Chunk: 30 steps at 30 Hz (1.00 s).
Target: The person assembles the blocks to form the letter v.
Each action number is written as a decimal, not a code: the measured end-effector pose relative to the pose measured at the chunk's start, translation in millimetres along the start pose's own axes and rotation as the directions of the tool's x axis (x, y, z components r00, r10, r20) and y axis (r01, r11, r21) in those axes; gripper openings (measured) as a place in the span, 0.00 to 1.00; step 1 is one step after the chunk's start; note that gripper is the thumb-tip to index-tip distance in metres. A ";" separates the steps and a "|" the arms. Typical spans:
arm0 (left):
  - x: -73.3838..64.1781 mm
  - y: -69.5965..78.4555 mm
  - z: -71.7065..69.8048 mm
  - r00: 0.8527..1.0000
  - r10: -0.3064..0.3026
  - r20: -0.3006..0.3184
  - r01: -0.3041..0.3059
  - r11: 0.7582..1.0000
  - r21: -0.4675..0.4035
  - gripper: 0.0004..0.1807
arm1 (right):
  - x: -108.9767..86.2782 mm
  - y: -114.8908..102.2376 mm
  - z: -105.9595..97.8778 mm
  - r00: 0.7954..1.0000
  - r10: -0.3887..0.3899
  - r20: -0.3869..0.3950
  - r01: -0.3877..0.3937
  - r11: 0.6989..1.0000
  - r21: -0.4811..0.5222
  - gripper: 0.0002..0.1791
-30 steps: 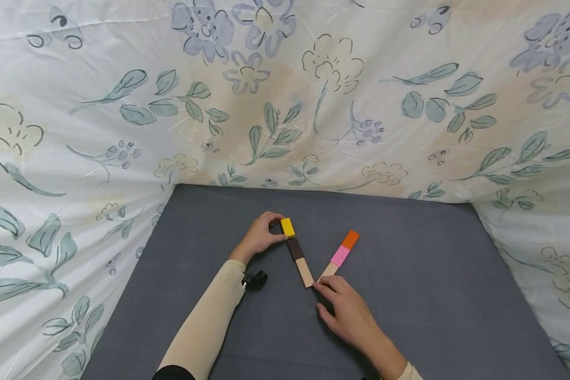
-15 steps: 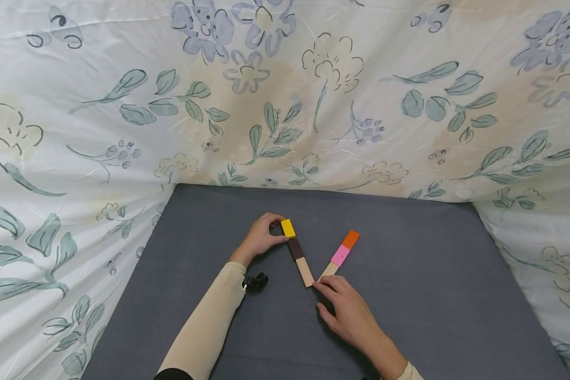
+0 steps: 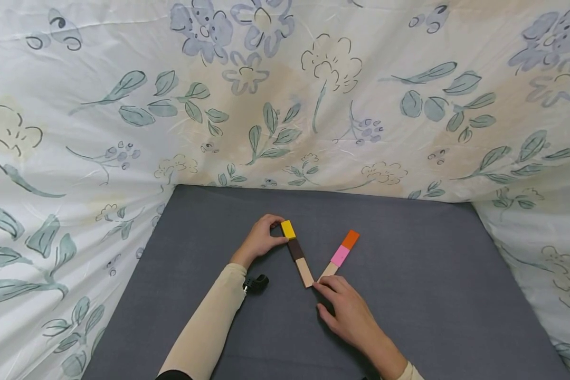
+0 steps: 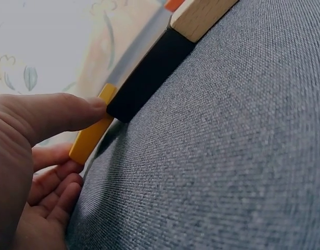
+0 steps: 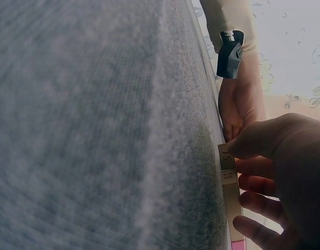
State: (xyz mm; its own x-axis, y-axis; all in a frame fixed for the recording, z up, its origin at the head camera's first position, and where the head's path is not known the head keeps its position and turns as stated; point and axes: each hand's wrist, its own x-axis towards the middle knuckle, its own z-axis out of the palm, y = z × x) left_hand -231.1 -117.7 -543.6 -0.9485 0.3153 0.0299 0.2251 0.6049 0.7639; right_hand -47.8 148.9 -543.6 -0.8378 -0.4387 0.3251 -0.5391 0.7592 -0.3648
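Observation:
My left hand pinches a yellow block between thumb and fingers. It sits at the far end of a dark brown block; the left wrist view shows shadow beneath the yellow one. A plain wooden block continues that row toward me. A second slanting row has an orange block, a pink block and another plain wooden block, forming a V. My right hand rests its fingertips at the V's near point, partly hiding the wood. Printed marks show on block ends there.
A dark grey cloth covers the work surface. White floral fabric hangs behind it and along both sides. A black wrist device is strapped over my left sleeve.
My left hand has eased the yellow block very slightly toward the dark brown block. The right hand and the other blocks look unmoved.

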 end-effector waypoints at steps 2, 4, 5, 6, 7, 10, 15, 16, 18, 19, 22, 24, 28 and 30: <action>-0.3 -0.3 -0.2 1.000 0.002 0.002 -0.002 1.000 -0.003 0.30 | -0.2 0.1 0.3 1.000 -0.001 -0.002 0.001 1.000 -0.002 0.25; -0.4 -0.5 -0.3 1.000 0.006 0.003 -0.006 1.000 -0.003 0.30 | -0.3 0.0 0.1 1.000 0.006 0.005 -0.006 1.000 0.001 0.25; -0.3 -0.6 -0.3 1.000 0.007 0.005 -0.007 1.000 -0.004 0.30 | -0.2 0.1 0.0 1.000 0.010 0.011 -0.010 1.000 0.003 0.25; -0.4 -0.5 -0.4 1.000 0.007 0.007 -0.007 1.000 -0.006 0.30 | -0.2 0.1 -0.3 1.000 0.013 0.017 -0.014 1.000 0.006 0.25; -0.3 -0.6 -0.5 1.000 0.008 0.009 -0.008 1.000 -0.007 0.30 | -0.1 0.1 -0.5 1.000 0.017 0.022 -0.017 1.000 0.008 0.25; 0.1 -0.8 -0.3 1.000 0.007 0.013 -0.007 1.000 -0.006 0.31 | -0.1 0.1 -1.0 0.999 0.025 0.033 -0.026 1.000 0.015 0.25; 0.7 -2.5 -0.1 1.000 0.010 0.018 -0.010 1.000 -0.002 0.31 | -0.4 0.3 -0.8 0.999 0.024 0.033 -0.024 1.000 0.017 0.25; 0.9 -3.0 -0.1 1.000 0.014 0.020 -0.014 1.000 0.000 0.30 | -0.5 0.3 -0.7 0.999 0.024 0.031 -0.024 1.000 0.017 0.25; 1.3 -3.9 -0.2 1.000 0.021 0.023 -0.021 1.000 -0.001 0.30 | -0.5 0.4 -0.3 0.999 0.024 0.028 -0.025 1.000 0.016 0.25; 1.6 -4.3 -0.2 0.999 0.023 0.024 -0.023 1.000 -0.001 0.30 | -0.5 0.4 -0.2 0.999 0.024 0.027 -0.025 1.000 0.017 0.25; 1.5 -4.7 -0.6 0.999 0.021 0.025 -0.020 1.000 -0.018 0.30 | -0.5 0.1 0.0 0.999 0.023 0.023 -0.024 0.999 0.021 0.25; 1.1 -4.8 -0.9 1.000 0.015 0.024 -0.014 0.999 -0.032 0.29 | -0.5 0.2 0.2 1.000 0.022 0.020 -0.022 0.999 0.024 0.25; 0.8 -4.6 -1.0 1.000 0.010 0.025 -0.009 0.999 -0.045 0.29 | -0.5 0.4 1.0 1.000 0.021 0.014 -0.022 0.999 0.024 0.25; 0.7 -4.1 -1.0 1.000 0.009 0.025 -0.008 0.999 -0.047 0.30 | -0.6 0.6 1.6 1.000 0.019 0.009 -0.019 1.000 0.019 0.25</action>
State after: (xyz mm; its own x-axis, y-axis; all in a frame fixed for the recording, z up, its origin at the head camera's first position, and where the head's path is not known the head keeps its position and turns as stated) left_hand -233.0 -120.7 -546.1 -0.9406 0.3388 0.0207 0.2217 0.5670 0.7933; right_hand -47.8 148.8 -545.4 -0.8484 -0.4287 0.3107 -0.5248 0.7580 -0.3873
